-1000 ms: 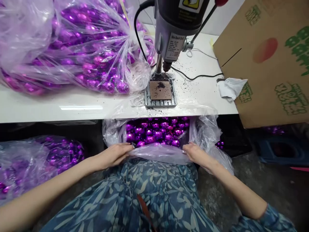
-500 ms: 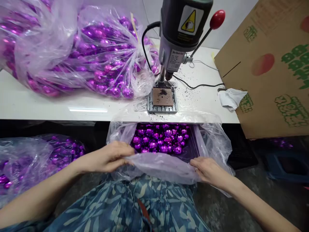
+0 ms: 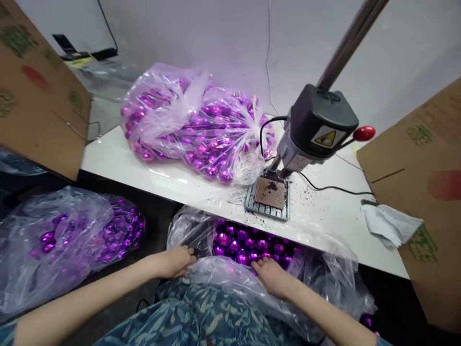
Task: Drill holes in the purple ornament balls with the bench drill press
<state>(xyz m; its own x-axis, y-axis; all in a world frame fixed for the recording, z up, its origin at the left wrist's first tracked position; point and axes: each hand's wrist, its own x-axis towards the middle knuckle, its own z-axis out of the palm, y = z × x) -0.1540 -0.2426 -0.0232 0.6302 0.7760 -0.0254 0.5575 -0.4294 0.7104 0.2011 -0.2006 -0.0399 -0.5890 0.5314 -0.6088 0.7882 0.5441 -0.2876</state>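
My left hand grips the near left edge of a clear plastic bag that lines a container under the table, fingers curled on the film. My right hand lies on the bag's near rim, fingers pressed onto the plastic. Inside the bag lie several shiny purple faceted balls. Just above, on the white table, stands a small bench drill with a red-knobbed lever and a brown pad on its base.
A large bag of purple balls lies on the table left of the drill. Another bag of them sits on the floor at left. Cardboard boxes stand at left and right. A crumpled white cloth lies by the right box.
The view has swung up and to the left, tilting the scene. Both hands stay on the bag's near edge; the right hand has moved closer to the left one, onto the plastic.
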